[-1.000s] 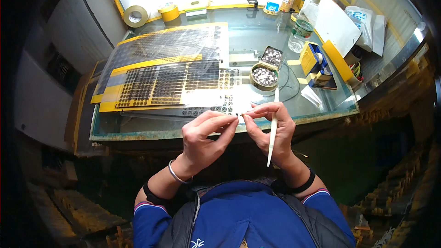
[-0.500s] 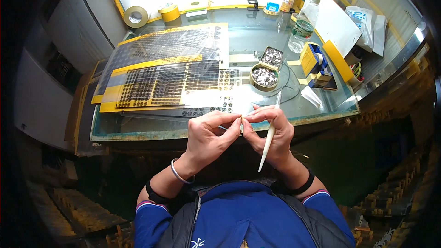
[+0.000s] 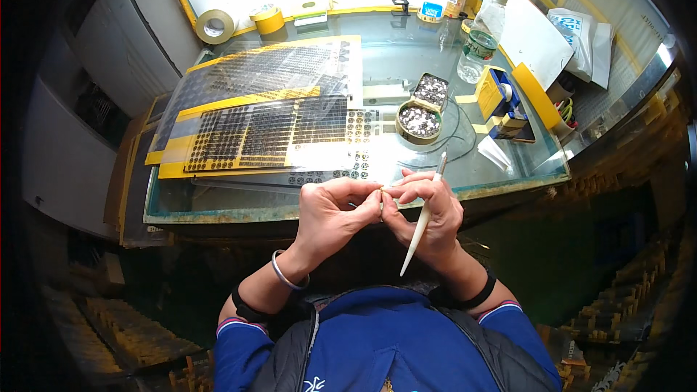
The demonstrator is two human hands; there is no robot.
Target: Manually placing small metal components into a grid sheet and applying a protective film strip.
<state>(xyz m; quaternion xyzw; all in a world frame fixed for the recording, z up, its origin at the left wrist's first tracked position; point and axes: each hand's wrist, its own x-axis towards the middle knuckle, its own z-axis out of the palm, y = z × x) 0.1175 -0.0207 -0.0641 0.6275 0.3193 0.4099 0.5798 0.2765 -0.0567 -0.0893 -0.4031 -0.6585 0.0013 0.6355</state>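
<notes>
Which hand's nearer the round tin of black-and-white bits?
Right. The right hand is on the near side of the round tin, not touching it; the left hand is farther off, nearer the person and to its left.

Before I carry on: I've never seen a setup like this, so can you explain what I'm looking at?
There's no machine here, just a person's bare left hand and right hand. The view comes from a wide fisheye camera on their head, looking down, so straight edges bend near the rim. Both hands' fingertips meet at a tiny piece, too small to identify. The right hand also holds a white pen-like tool. On the glass-topped table lie patterned sheets, a round tin of dark and white bits, a clear bottle and a roll of tape.
</notes>
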